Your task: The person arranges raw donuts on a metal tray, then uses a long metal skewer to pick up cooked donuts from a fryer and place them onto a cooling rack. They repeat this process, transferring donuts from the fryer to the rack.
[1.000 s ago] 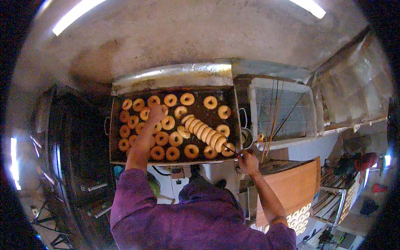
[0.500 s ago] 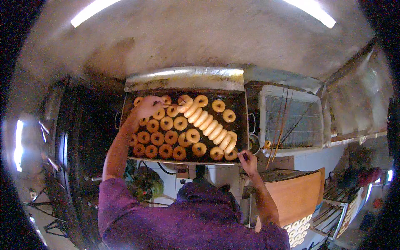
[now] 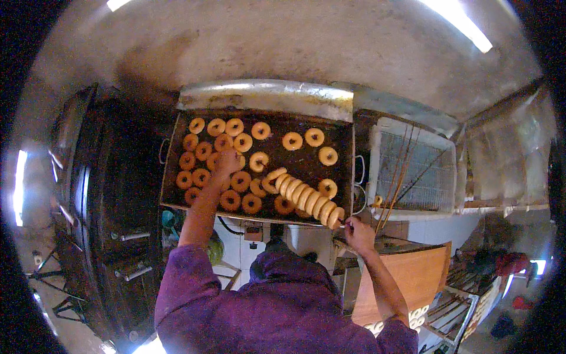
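Observation:
A wide dark fryer pan (image 3: 283, 115) holds many golden ring doughnuts (image 3: 292, 141). A row of doughnuts (image 3: 302, 194) is strung on a thin stick that slants across the pan's lower right. My right hand (image 3: 358, 232) is closed on the stick's near end, just outside the pan's right corner. My left hand (image 3: 229, 160) reaches over the left half of the pan with its fingers closed, close to a doughnut (image 3: 258, 161). Whatever it may hold is too blurred to make out.
Right of the pan stands a white wire-bottomed tray (image 3: 413, 168) with long thin sticks (image 3: 398, 177) across it. An orange-brown board (image 3: 407, 277) lies at lower right, near pale rings (image 3: 417, 315). A dark oven-like unit (image 3: 121, 218) stands left.
The strung row has shifted down and right, its end now near the pan's front corner. My left hand has come down from the far left toward the pan's middle.

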Available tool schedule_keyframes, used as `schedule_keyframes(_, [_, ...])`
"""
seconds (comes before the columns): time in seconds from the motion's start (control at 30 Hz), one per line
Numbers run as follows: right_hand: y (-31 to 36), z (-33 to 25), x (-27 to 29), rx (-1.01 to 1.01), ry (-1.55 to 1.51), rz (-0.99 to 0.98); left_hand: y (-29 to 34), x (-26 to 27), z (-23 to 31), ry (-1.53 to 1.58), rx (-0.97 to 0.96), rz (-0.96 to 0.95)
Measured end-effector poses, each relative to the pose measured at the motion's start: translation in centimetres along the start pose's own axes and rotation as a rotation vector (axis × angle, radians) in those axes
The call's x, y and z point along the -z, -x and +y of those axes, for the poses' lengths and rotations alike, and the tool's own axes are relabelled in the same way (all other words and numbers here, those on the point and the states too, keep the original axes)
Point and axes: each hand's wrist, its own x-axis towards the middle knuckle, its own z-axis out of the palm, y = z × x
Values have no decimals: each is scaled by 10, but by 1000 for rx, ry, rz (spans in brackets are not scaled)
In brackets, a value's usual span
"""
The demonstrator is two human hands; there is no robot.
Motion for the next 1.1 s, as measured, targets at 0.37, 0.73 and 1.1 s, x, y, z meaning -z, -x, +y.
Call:
schedule_keyframes(0.37, [-66, -12, -84, -2, -415, 14, -18, 34, -18, 257, -283, 49])
schedule_keyframes(0.73, [-74, -24, -47, 94, -188, 26, -77, 0, -86, 239, -102, 88])
schedule_keyframes(1.1, [-78, -22, -75, 116, -1148, 144, -43, 220, -25, 198, -234, -70])
